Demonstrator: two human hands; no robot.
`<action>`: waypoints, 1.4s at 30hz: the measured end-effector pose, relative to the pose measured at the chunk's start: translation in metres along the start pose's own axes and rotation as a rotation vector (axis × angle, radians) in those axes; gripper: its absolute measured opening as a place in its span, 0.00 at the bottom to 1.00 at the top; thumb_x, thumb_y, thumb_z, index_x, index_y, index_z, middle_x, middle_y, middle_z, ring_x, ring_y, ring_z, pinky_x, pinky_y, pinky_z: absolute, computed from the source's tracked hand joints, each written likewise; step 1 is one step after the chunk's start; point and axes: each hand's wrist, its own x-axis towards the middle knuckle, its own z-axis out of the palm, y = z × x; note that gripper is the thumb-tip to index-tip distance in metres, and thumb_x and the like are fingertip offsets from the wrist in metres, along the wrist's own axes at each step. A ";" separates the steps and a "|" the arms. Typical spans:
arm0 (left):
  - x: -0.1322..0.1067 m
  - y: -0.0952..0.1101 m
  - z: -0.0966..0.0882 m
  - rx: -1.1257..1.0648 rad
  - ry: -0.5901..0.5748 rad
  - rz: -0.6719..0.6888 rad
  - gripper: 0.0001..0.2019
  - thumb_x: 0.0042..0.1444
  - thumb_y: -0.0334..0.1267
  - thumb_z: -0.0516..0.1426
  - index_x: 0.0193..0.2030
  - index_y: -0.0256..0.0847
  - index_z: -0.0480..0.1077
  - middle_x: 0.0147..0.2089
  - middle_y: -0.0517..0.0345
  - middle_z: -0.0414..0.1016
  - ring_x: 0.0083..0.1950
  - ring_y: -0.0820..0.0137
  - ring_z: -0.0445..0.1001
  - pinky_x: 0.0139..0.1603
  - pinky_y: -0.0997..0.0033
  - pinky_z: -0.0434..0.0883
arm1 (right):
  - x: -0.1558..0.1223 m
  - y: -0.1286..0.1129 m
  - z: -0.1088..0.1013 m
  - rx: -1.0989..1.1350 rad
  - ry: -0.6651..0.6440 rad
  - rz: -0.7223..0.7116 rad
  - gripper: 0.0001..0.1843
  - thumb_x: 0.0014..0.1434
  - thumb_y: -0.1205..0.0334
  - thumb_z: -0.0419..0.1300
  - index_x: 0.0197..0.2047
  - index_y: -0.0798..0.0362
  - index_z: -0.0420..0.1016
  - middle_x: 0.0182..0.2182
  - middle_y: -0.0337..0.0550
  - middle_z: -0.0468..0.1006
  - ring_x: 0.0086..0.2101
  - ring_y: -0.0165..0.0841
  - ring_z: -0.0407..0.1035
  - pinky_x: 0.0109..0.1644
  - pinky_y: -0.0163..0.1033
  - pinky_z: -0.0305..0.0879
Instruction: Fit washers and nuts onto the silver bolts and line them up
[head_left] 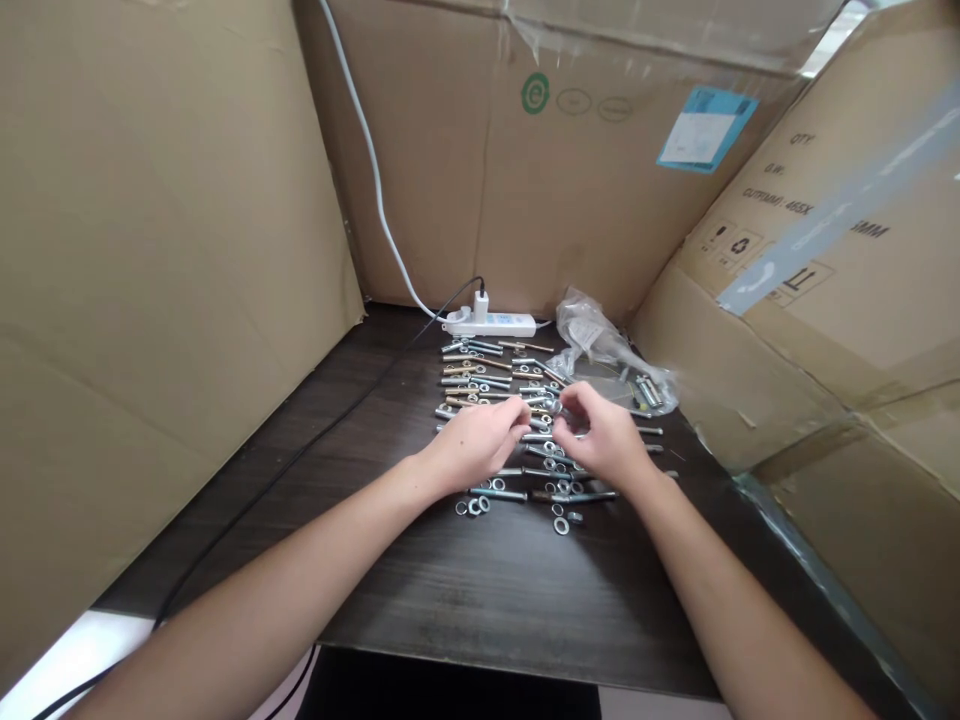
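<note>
My left hand (480,440) and my right hand (604,435) meet above a spread of metal bolts (480,375) on a dark wooden table (480,590). Both hands have their fingers pinched together around a small metal piece (551,408) held between them; it is too small to name for sure. Loose washers and nuts (559,520) lie just in front of my hands, along with more bolts (499,493).
A clear plastic bag (611,360) with more hardware lies at the back right. A white power strip (491,322) with a white cable and a black cable (300,455) sits at the back. Cardboard boxes (150,300) wall in the table on the left, back and right.
</note>
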 end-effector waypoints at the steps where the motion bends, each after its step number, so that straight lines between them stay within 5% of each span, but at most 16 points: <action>1: 0.000 -0.001 0.000 0.011 0.000 -0.002 0.04 0.63 0.35 0.47 0.40 0.39 0.61 0.34 0.58 0.72 0.32 0.70 0.70 0.33 0.71 0.64 | -0.002 -0.003 0.003 0.011 -0.025 -0.037 0.06 0.52 0.63 0.55 0.36 0.50 0.64 0.28 0.39 0.74 0.26 0.31 0.68 0.33 0.34 0.62; 13: -0.001 0.004 -0.007 -0.005 0.008 0.036 0.07 0.61 0.33 0.46 0.44 0.39 0.61 0.39 0.56 0.70 0.37 0.69 0.69 0.38 0.69 0.66 | -0.008 -0.011 0.013 0.034 -0.122 -0.158 0.04 0.52 0.65 0.55 0.34 0.51 0.64 0.27 0.38 0.73 0.26 0.31 0.67 0.31 0.34 0.60; 35: -0.002 0.002 0.003 -0.060 -0.044 0.064 0.10 0.61 0.30 0.49 0.49 0.40 0.61 0.45 0.55 0.69 0.42 0.69 0.71 0.43 0.68 0.69 | -0.016 -0.017 0.010 0.204 -0.155 -0.001 0.11 0.57 0.61 0.54 0.45 0.49 0.63 0.28 0.36 0.72 0.25 0.30 0.66 0.32 0.33 0.60; 42: -0.002 0.004 0.002 -0.102 -0.056 0.035 0.10 0.63 0.35 0.48 0.50 0.40 0.61 0.48 0.54 0.70 0.47 0.66 0.71 0.46 0.67 0.69 | -0.017 -0.016 0.011 0.213 -0.111 0.011 0.05 0.55 0.62 0.55 0.37 0.51 0.66 0.25 0.36 0.72 0.22 0.28 0.63 0.28 0.32 0.57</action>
